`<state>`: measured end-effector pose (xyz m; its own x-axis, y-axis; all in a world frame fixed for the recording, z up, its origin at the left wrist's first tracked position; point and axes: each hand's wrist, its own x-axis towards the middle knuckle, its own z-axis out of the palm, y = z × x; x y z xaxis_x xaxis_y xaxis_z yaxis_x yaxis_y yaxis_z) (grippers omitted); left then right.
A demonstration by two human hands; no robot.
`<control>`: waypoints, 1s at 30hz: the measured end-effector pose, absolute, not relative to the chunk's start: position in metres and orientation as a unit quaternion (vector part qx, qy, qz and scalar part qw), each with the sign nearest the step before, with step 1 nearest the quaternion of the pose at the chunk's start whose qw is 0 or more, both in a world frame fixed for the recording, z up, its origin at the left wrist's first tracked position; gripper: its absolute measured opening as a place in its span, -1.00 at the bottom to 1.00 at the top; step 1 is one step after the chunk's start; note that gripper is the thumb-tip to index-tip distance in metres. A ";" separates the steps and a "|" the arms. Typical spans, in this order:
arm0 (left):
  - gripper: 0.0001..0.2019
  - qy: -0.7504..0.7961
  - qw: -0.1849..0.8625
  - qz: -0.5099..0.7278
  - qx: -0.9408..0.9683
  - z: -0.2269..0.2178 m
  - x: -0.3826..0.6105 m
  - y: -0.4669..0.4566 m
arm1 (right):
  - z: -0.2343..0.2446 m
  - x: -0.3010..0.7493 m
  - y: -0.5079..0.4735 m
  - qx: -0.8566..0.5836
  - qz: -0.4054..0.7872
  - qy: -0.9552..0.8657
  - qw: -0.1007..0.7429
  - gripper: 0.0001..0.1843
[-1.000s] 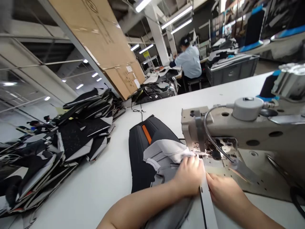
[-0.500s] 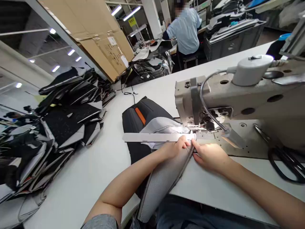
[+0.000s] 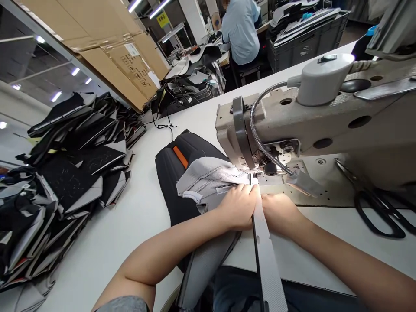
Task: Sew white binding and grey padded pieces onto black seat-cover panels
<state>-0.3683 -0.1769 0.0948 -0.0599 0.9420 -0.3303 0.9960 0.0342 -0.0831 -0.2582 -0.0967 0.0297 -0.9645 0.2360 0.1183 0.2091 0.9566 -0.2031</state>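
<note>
A long white strip (image 3: 267, 255) with a dark edge runs from under the needle area of the sewing machine (image 3: 286, 125) down toward my lap. My left hand (image 3: 238, 206) is closed at the strip's left edge near the needle, knuckles up. On the other side, my right hand (image 3: 281, 212) grips the strip, its fingertips partly hidden behind it. Beneath my left hand and arm lies a sewn cover piece with grey mesh backing (image 3: 208, 173) and a black face (image 3: 167, 173) with an orange stripe. Its lower grey part hangs over the table edge.
Black-handled scissors (image 3: 378, 208) lie right of the machine bed. Stacked black and grey cut pieces (image 3: 74, 173) crowd the left side of the white table (image 3: 139, 225). Behind are a cardboard sheet (image 3: 130, 65), a grey crate (image 3: 305, 47) and a seated person in light blue (image 3: 242, 32).
The white strip has swung from lying crosswise to pointing down toward me. My left hand has closed over at its edge, and the right hand has come up against its other side. The view has shifted.
</note>
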 end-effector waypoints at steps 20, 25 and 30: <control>-0.39 0.689 0.253 0.172 0.657 0.087 -0.413 -0.208 | -0.006 -0.234 -0.224 0.043 0.046 -0.907 0.416 -0.67; -0.46 0.648 0.235 0.123 0.714 0.108 -0.407 -0.209 | -0.020 -0.271 -0.243 0.035 0.042 -0.826 0.561 -0.77; -0.50 0.655 0.211 0.026 0.726 0.123 -0.396 -0.212 | -0.030 -0.295 -0.256 0.021 0.037 -0.881 0.471 -0.71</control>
